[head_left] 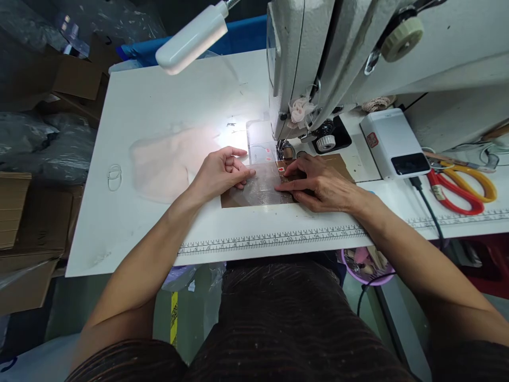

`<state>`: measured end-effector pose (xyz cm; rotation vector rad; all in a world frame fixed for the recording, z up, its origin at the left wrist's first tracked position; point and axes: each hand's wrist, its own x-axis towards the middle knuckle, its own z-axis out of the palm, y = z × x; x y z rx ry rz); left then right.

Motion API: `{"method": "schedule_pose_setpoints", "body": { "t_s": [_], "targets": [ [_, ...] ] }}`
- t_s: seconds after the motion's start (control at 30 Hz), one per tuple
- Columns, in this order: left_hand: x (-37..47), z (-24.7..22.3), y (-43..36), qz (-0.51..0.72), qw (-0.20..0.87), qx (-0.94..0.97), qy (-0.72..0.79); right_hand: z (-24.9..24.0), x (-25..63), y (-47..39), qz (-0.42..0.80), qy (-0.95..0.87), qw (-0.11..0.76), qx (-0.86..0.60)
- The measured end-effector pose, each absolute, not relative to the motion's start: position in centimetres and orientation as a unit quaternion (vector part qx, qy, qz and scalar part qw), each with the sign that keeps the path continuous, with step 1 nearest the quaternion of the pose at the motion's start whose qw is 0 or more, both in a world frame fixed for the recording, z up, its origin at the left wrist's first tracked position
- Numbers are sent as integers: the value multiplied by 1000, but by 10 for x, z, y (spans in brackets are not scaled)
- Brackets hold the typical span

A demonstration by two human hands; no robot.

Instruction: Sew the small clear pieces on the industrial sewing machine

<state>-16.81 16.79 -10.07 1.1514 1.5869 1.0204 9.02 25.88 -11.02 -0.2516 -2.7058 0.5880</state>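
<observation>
A clear plastic piece (260, 185) with small red-and-white marks lies under the needle area of a sewing machine (296, 69). Beneath it is a flat brown sheet (228, 200), partly covered by my hands. My left hand (225, 172) pinches the plastic's left edge between thumb and fingers. From the right, my right hand (320, 183) rests on the plastic and the brown sheet, thumb and forefinger stretched out and apart. The presser foot (280, 148) stands just behind the plastic, close to my right fingertips. Whether it touches the plastic, I cannot tell.
A lamp (193, 37) lights the white table (159, 106). On the right are a white power bank (393, 140) with a cable, red-handled scissors (453, 193) and a yellow-handled pair (477, 183). A printed ruler (262, 243) runs along the front edge. Cardboard boxes (40, 223) stand left.
</observation>
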Motion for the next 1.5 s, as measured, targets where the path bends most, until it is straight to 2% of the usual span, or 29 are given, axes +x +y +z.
{"method": "schedule_pose_setpoints", "body": {
  "t_s": [0.07, 0.13, 0.27, 0.3, 0.37, 0.5, 0.67, 0.8, 1.0, 1.5],
  "targets": [
    [-169, -101, 167, 396, 435, 486, 646, -110, 90, 258, 199, -962, 165, -90],
    [-168, -98, 166, 378, 369, 531, 663, -110, 90, 258, 198, -963, 157, -91],
    [-162, -91, 166, 328, 30, 656, 679, -111, 90, 259, 201, -962, 161, -88],
    [-160, -90, 168, 299, -34, 696, 652, -111, 90, 259, 203, -962, 163, -87],
    [-156, -90, 173, 233, -85, 787, 565, -111, 90, 259, 205, -961, 161, -87],
    [-151, -95, 187, 138, -87, 890, 425, -111, 90, 256, 191, -963, 164, -96],
    [-150, -96, 202, 57, -87, 890, 444, -117, 87, 259, 189, -954, 209, -106],
    [-153, -97, 205, 78, -57, 870, 484, -121, 85, 262, 201, -941, 243, -125],
    [-157, -105, 200, 139, 9, 851, 507, -118, 86, 260, 209, -942, 226, -135],
    [-155, -109, 200, 132, -16, 857, 499, -119, 85, 258, 221, -934, 237, -149]
  ]
}}
